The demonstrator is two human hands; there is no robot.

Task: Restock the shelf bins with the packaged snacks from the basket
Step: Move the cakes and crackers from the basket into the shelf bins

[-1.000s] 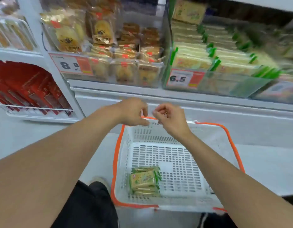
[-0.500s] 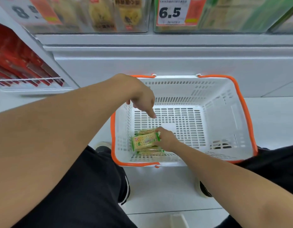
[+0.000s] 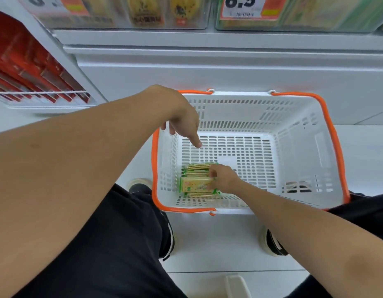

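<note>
Gripping green-and-yellow cracker packets (image 3: 197,184), long axis left-right, right hand (image 3: 224,179) at their right end in white slotted basket (image 3: 293,117); left hand (image 3: 184,121) above, loose.

White basket (image 3: 293,117), orange rim; green-yellow packets (image 3: 196,184)

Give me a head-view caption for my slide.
Right hand grips green snack packs in white basket; left hand hovers above.

Red boxed goods (image 3: 25,67) stacked behind white wire rail (image 3: 42,94), far left. White tiled floor (image 3: 218,239); black shoes (image 3: 274,244) on it.
</note>
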